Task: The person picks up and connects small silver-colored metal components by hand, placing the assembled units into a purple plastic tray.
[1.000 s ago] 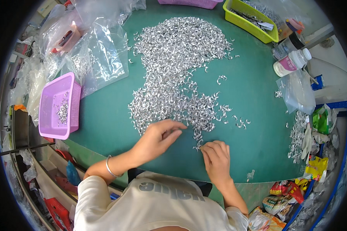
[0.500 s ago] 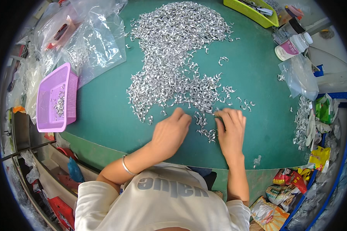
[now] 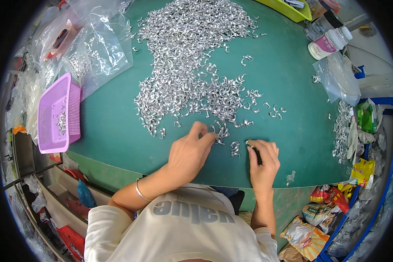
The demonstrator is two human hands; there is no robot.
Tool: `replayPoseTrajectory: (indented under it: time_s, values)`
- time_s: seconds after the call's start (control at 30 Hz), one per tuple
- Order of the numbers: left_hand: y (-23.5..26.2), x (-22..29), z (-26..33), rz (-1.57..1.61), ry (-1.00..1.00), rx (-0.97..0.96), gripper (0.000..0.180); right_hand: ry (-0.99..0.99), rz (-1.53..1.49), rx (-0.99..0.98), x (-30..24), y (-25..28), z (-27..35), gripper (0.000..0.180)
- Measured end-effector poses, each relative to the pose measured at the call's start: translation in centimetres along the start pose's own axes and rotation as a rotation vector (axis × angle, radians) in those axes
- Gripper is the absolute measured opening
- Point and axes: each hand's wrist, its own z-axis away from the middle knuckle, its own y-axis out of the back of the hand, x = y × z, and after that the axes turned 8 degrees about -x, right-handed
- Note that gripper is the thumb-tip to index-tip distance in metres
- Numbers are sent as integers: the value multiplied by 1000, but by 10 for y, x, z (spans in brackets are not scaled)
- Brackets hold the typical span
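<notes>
A large heap of small, curved silver metal pieces [image 3: 179, 65] spreads over the green tabletop [image 3: 113, 118]. At its near edge, my left hand [image 3: 188, 153] is closed, fingertips bent in among the loose pieces; what they grip is hidden. To the right, my right hand [image 3: 264, 165] pinches a small curved silver piece [image 3: 248, 143] between thumb and index finger, just above the table. Between the two hands lies a little separate cluster of the same pieces [image 3: 235, 149].
On the left stand a purple basket [image 3: 76, 118] with some silver pieces inside and clear plastic bags [image 3: 111, 48]. A yellow-green tray [image 3: 288, 9], a white bottle [image 3: 329, 43] and more silver pieces [image 3: 341, 131] line the far and right sides.
My right hand has drawn back toward me, away from the heap, and a small piece now shows in its fingertips. The small cluster between my hands has become separate from the heap.
</notes>
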Motion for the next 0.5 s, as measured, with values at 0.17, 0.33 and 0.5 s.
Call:
replayPoseTrajectory:
  time_s: [0.17, 0.33, 0.5]
  values:
    - [16, 15, 4, 700, -26, -94, 26, -291, -999, -93, -23, 4, 15, 17]
    - [19, 21, 3, 917, -28, -151, 21, -354, -1258, -143, -41, 3, 17, 16]
    - [23, 23, 5, 975, -10, -143, 14, -328, -1378, -128, -43, 0, 17, 19]
